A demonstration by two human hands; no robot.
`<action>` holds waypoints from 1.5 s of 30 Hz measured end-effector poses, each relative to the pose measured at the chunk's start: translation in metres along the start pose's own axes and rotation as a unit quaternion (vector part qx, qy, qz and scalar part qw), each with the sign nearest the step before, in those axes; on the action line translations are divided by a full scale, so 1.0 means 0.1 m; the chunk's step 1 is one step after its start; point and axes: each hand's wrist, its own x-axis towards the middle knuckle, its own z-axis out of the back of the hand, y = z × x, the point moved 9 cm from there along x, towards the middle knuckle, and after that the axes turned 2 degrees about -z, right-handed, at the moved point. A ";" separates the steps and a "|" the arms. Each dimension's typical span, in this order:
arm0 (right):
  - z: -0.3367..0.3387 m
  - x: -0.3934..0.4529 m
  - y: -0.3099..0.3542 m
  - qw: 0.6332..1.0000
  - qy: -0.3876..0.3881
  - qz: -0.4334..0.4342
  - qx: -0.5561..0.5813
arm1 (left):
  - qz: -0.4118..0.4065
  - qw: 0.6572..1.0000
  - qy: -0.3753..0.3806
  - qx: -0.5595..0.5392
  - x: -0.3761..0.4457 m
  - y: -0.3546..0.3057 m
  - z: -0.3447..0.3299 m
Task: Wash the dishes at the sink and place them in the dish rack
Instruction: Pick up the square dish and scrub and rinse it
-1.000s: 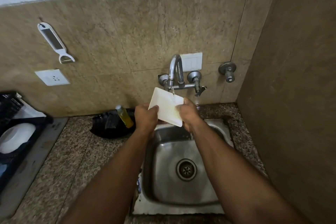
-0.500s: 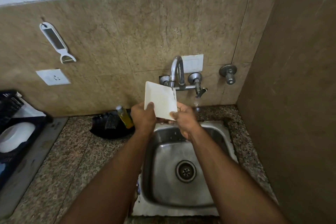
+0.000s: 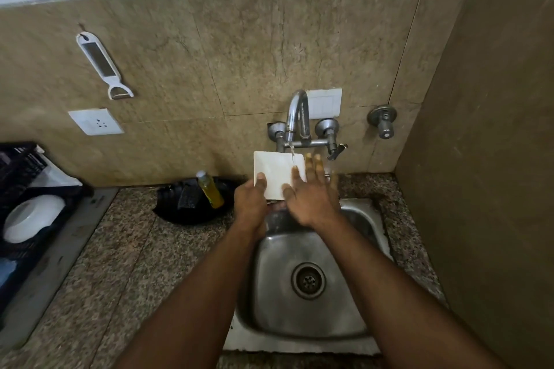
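A white square plate stands tilted under the running tap, above the back of the steel sink. My left hand grips its lower left corner, thumb on the face. My right hand lies flat with spread fingers against the plate's right side. A thin stream of water falls onto the plate's top right edge. At the far left, the black dish rack holds a white bowl.
A black tray with a yellow soap bottle and a sponge sits left of the sink on the granite counter. A wall socket and a hanging peeler are on the tiled wall. A side wall stands close on the right.
The plate turned from tilted left to nearly square under the tap. My right hand let go of the plate's edge and spread flat against it.
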 end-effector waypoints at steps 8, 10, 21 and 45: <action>-0.01 -0.14 0.34 0.993 0.008 0.112 0.031 | 0.021 0.999 0.025 -0.017 -0.01 0.15 -0.21; -0.06 -0.26 0.26 0.992 0.024 0.114 0.056 | 0.026 0.999 0.023 -0.013 -0.01 0.22 -0.17; 0.01 -0.54 0.22 0.976 0.027 0.174 0.126 | 0.018 0.999 0.040 0.020 -0.04 0.32 -0.21; -0.40 -0.04 -0.33 0.991 0.035 0.064 -0.111 | 0.040 0.994 0.039 0.094 -0.05 0.80 -0.48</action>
